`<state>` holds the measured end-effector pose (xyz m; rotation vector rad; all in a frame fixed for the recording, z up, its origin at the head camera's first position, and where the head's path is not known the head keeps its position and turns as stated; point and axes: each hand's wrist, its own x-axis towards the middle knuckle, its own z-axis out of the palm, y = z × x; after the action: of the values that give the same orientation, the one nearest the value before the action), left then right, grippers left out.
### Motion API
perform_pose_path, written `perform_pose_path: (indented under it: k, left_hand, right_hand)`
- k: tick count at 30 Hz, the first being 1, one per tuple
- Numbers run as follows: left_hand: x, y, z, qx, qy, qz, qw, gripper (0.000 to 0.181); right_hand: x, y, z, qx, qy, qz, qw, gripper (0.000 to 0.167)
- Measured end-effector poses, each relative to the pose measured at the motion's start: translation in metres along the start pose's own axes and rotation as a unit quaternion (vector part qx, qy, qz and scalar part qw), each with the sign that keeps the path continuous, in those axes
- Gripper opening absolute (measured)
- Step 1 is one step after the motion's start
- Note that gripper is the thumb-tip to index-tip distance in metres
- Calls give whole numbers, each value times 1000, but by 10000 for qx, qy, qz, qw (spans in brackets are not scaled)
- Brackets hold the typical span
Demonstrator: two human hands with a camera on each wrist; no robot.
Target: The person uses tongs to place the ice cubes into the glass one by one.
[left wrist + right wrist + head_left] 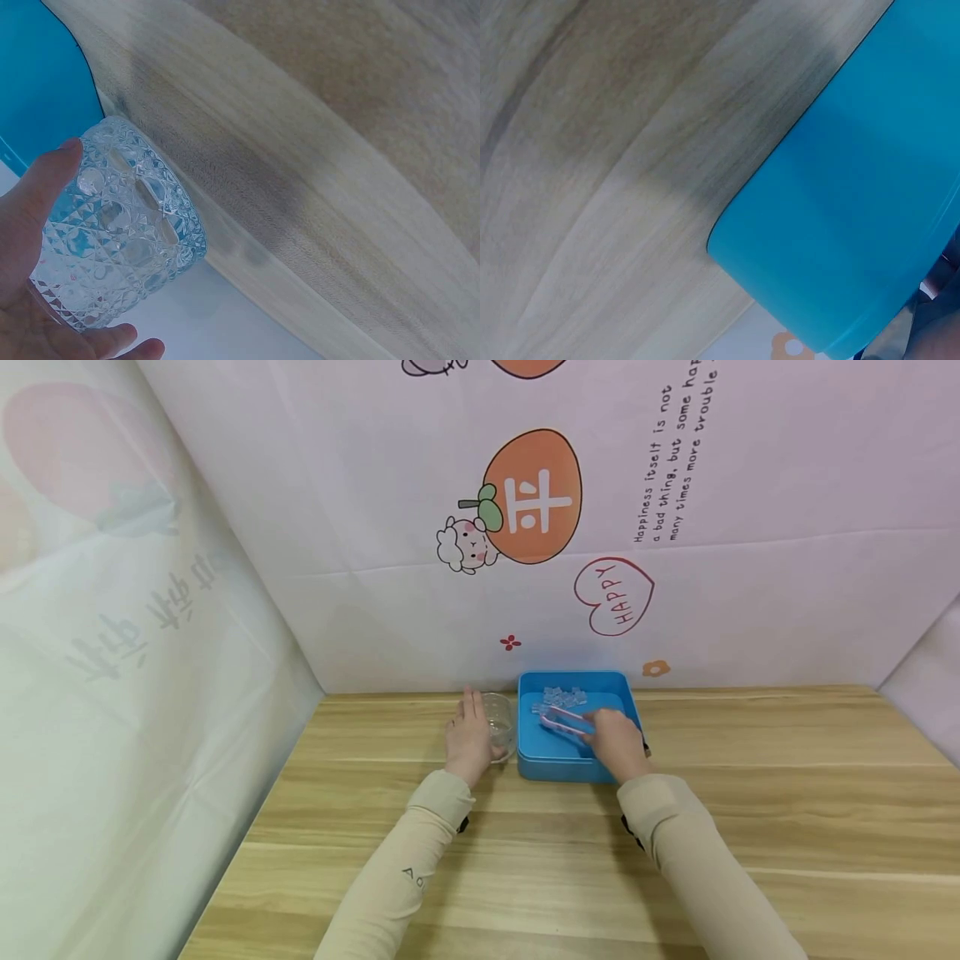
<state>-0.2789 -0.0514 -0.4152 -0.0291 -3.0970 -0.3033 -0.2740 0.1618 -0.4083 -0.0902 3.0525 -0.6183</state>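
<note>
"HAPPY" [615,596], "平" [547,500] and "Happiness itself" [647,485] on the white backdrop [390,502], "AO" [413,874] on the left sleeve [386,881]

blue box [562,770], pink tongs [561,727], clear diamond-patterned glass [124,232], streaked tan table [540,877]

The blue box [562,771] lies open from above, but the glass [500,717] blocks its left side.

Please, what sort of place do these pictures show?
Probably a screened-off work corner: printed sheets hang behind and beside a table, which holds a box and a cup.
</note>
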Motion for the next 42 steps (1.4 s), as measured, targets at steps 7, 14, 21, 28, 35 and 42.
perform_pose_path:
  k: [7,14,21,28,35,42]
  left_hand:
    - [-1,0,-3,10,48,17,10000,113]
    - [-1,-1,-1,48,64,42,10000,113]
    - [-2,-1,-1,38,78,78,9999,112]
    - [-2,-1,-1,57,157,121,9998,112]
    - [-1,-1,-1,76,165,129,9998,113]
    - [-1,0,-2,86,152,116,9998,113]
  right_hand:
    - [0,0,0,9,-26,-49,10000,35]
    - [-2,-1,0,-33,76,-164,9998,32]
    - [-2,1,1,-65,201,-276,9994,32]
    - [-3,4,-3,12,231,-239,9994,34]
    - [-2,9,-7,31,437,-313,9986,31]
    - [-3,10,-13,252,670,-434,9965,31]
